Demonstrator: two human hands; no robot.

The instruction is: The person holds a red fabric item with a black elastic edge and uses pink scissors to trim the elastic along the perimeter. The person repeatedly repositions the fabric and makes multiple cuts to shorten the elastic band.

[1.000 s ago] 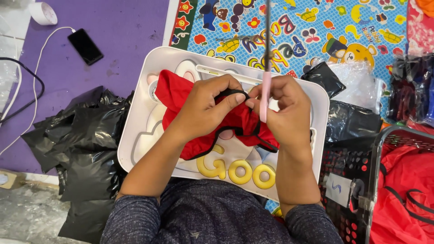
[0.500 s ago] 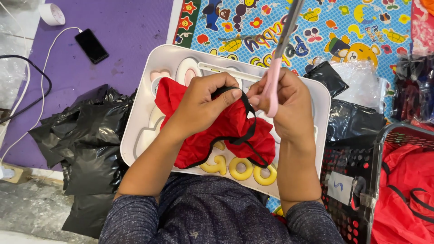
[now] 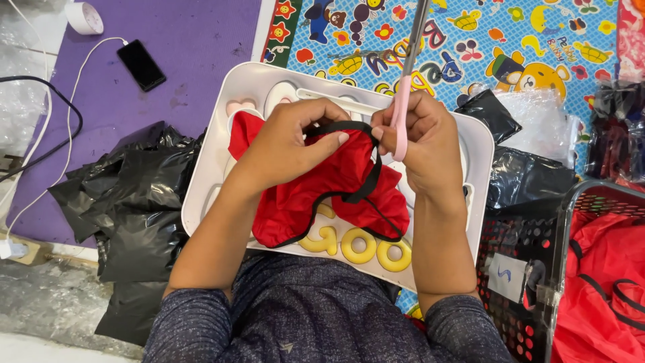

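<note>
Scissors (image 3: pixel 408 81) now tilt up and to the right, their blades reaching past the top edge of the head view, where 1 second ago they stood nearly upright. From the head camera, the right hand (image 3: pixel 420 144) is closed around the pink handles, its fingers (image 3: pixel 386 131) also meeting the black trim (image 3: pixel 366 181) of a red fabric piece (image 3: pixel 322 195). The left hand (image 3: pixel 292 144) lies on the cloth, fingers curled and pinching the same trim near the top edge. That red piece rests bunched on a white tray (image 3: pixel 222 141) held across the person's lap, above 3 yellow letter shapes (image 3: pixel 356 249). Crumpled black plastic bags (image 3: pixel 127 202) lie just left of the tray, with a dark phone (image 3: pixel 142 64) on a purple mat (image 3: pixel 195 40) beyond them. At right stands a dark mesh basket (image 3: pixel 537 249) holding more red cloth (image 3: pixel 605 282).
</note>
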